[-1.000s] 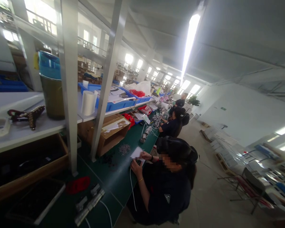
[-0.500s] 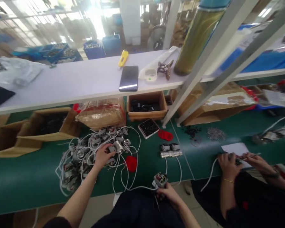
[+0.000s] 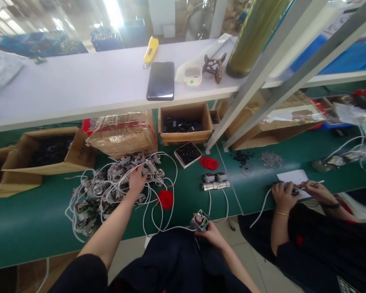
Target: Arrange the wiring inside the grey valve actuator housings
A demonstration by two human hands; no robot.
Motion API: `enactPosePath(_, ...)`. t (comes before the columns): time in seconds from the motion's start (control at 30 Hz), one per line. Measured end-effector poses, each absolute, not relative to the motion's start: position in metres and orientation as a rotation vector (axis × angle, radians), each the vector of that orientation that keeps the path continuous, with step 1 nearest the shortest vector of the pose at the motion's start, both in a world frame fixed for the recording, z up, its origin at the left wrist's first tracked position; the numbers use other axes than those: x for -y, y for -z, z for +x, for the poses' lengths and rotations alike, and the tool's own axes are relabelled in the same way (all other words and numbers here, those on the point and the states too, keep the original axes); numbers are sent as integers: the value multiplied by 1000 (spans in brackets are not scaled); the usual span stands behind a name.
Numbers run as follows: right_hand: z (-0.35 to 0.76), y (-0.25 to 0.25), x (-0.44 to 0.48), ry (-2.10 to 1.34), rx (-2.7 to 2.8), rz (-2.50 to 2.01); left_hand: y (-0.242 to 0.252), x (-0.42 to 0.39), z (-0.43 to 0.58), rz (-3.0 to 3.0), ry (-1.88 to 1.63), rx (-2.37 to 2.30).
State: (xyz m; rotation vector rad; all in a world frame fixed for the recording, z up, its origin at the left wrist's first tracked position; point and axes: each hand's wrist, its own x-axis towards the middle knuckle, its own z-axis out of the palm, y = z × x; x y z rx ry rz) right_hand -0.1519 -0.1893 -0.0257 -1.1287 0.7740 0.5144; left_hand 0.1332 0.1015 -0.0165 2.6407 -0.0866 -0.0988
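Note:
My left hand reaches into a tangled pile of grey metal housings with white cables. Its thumb and one finger show; the other fingertips are lost among the parts, so I cannot tell whether it grips one. Low in front of my body, my right hand is closed around a grey open-topped electrical housing. Coloured wires show inside that housing, and a white cable runs from it to the left. Red round pieces lie beside the pile. Silver cylindrical housings stand together behind my right hand.
Open cardboard boxes with black parts line the back under a white shelf. A small tray of black pieces sits before them. White posts rise to the right. A co-worker's hands work over a white sheet at right.
The view has tilted down. My left hand has moved slightly deeper into the pile, and the grey part seen at its fingers is now hidden. My right hand has turned the housing's open top.

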Motion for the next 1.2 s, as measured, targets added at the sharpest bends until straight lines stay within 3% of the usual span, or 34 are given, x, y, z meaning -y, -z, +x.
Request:
enactPosePath(0.3, -128, 7, 196, -426, -638, -1147, -7, -96, 65, 2448, 162, -69)
enactPosePath(0.63, -88, -34, 210, -432, -252, -1303, -81, 19, -10, 1817, 707, 613)
enactPosePath(1.2, -94, -69, 204, -365, -424, -886, -125, 43, -18, 1828, 419, 329)
